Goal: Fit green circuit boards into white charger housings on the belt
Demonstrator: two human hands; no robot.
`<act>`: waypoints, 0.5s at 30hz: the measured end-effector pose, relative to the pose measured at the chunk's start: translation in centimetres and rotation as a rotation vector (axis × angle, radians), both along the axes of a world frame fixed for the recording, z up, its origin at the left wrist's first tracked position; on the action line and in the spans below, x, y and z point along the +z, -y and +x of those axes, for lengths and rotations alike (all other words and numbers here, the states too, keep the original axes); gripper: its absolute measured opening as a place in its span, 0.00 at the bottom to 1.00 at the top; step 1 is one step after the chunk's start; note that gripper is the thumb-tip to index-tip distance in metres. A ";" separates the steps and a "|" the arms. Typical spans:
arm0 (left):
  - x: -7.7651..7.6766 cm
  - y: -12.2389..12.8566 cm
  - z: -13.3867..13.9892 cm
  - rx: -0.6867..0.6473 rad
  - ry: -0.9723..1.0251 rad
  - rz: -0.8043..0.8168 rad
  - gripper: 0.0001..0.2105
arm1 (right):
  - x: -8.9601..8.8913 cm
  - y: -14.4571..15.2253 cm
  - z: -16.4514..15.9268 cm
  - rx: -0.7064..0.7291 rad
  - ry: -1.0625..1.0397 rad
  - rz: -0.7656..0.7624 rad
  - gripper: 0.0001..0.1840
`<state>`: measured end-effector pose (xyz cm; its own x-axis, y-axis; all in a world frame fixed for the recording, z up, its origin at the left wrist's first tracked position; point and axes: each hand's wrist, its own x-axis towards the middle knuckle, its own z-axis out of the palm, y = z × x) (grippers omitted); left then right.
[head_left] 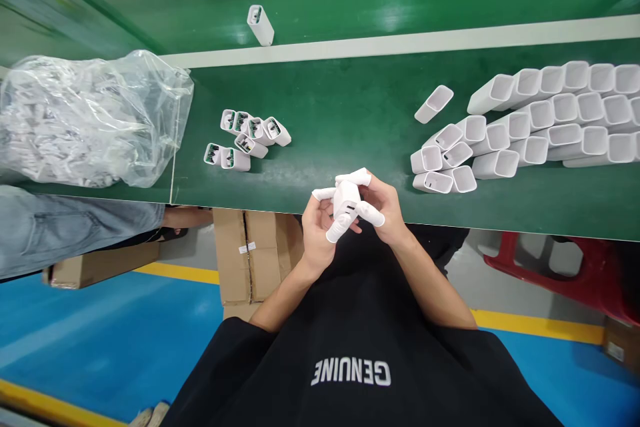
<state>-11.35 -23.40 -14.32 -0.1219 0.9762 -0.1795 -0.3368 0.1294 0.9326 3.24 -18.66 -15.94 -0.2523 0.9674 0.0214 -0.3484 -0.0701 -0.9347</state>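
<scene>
Pinched from both sides, one white housing [347, 197] is held at the near edge of the green bench [345, 120], its dark slots facing the wearer. Far left lies a clear bag [150, 107] of white pieces. Next comes a small group of board-filled housings [257, 128], green showing in their open ends; beyond them, past the white strip [330, 49], a lone housing [261, 25] rests by itself. At the middle, the left hand [320, 230] has its thumb and forefinger closed on the held piece, and the right hand [387, 210] grips the opposite side, thumb low and forefinger on top. White finger covers [339, 227] sheathe these tips. Judging by this hold, light, even pressure on the outer walls should serve best, tips clear of the slots; one hand might steady while the other turns the piece, keeping it square. To the right, one loose shell [434, 104] lies apart from close-packed rows of white shells [550, 113], open ends toward the wearer.
</scene>
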 end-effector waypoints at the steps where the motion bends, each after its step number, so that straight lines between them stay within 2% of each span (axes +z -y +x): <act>1: 0.0 0.0 0.0 0.004 0.003 0.000 0.24 | 0.1 0.0 0.0 0.006 0.004 0.001 0.32; 6: -0.1 0.0 0.0 0.035 0.009 0.021 0.25 | 0.0 -0.2 0.1 0.015 -0.012 0.052 0.28; 11: -0.2 0.1 0.0 -0.013 0.041 0.040 0.23 | -0.4 -0.2 -0.1 -0.043 0.003 0.084 0.26; 15: -0.2 0.0 0.2 -0.033 0.037 0.017 0.25 | -0.3 -0.1 -0.3 -0.103 0.003 0.029 0.28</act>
